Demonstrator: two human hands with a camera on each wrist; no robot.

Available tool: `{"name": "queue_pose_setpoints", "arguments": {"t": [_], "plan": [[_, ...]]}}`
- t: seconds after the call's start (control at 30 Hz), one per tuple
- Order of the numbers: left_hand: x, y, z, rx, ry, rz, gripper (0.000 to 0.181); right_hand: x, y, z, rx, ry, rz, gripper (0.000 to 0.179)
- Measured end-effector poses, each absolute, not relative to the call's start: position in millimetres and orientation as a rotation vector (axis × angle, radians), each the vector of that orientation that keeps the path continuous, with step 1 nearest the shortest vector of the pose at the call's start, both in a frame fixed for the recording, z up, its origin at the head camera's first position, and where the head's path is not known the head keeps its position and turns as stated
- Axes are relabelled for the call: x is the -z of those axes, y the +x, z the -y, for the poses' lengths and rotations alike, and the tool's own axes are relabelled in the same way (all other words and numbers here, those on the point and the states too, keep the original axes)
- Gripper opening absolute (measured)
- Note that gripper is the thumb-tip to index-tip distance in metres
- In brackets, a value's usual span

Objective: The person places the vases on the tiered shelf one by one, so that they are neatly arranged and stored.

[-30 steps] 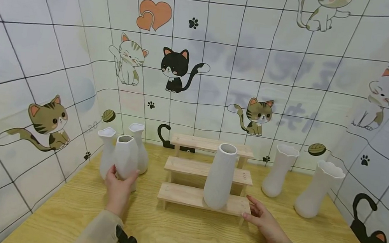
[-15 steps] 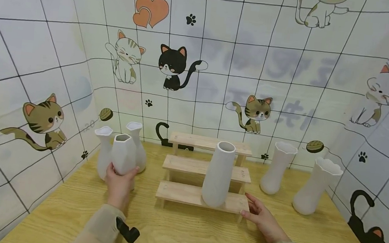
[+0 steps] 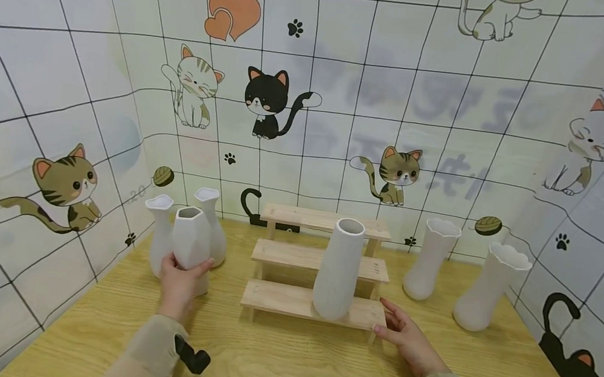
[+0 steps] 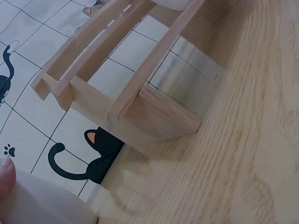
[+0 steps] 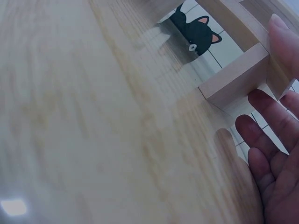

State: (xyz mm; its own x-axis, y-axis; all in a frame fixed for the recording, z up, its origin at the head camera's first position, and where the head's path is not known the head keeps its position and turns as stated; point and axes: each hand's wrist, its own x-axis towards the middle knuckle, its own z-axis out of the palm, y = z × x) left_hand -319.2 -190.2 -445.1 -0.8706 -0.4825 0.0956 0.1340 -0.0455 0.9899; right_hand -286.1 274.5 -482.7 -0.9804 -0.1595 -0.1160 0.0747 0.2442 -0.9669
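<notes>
My left hand (image 3: 180,286) grips a faceted white vase (image 3: 190,238) low on its body, thumb at the right side. The left wrist view catches only the thumb and part of that white vase (image 4: 46,203). My right hand (image 3: 409,343) holds the right end of the lowest step of a three-tier wooden stand (image 3: 280,299). In the right wrist view its thumb lies against the board and its fingertips (image 5: 261,100) are beside the end leg. On the lowest step stands a tall white tapered vase (image 3: 338,271), upright.
Two slender-necked white vases, a left one (image 3: 160,235) and a rear one (image 3: 215,229), stand close behind the faceted vase. On the right are two frilled-rim vases, one farther back (image 3: 430,258) and one nearer (image 3: 489,288). A cat-print sheet (image 3: 330,124) encloses the wooden table (image 3: 263,361).
The head view has shifted slightly. My left hand keeps its grip on the faceted vase, with its wrist shifted slightly left. The right hand stays on the stand's end.
</notes>
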Motion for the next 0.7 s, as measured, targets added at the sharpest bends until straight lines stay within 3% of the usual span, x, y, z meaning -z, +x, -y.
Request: {"name": "queue_pose_setpoints", "arguments": {"t": [0.7], "plan": [[437,-303,203,2.021,0.317,1.945,0.087,484,-287,-275,1.852,-0.101,-2.307,0.079]]}}
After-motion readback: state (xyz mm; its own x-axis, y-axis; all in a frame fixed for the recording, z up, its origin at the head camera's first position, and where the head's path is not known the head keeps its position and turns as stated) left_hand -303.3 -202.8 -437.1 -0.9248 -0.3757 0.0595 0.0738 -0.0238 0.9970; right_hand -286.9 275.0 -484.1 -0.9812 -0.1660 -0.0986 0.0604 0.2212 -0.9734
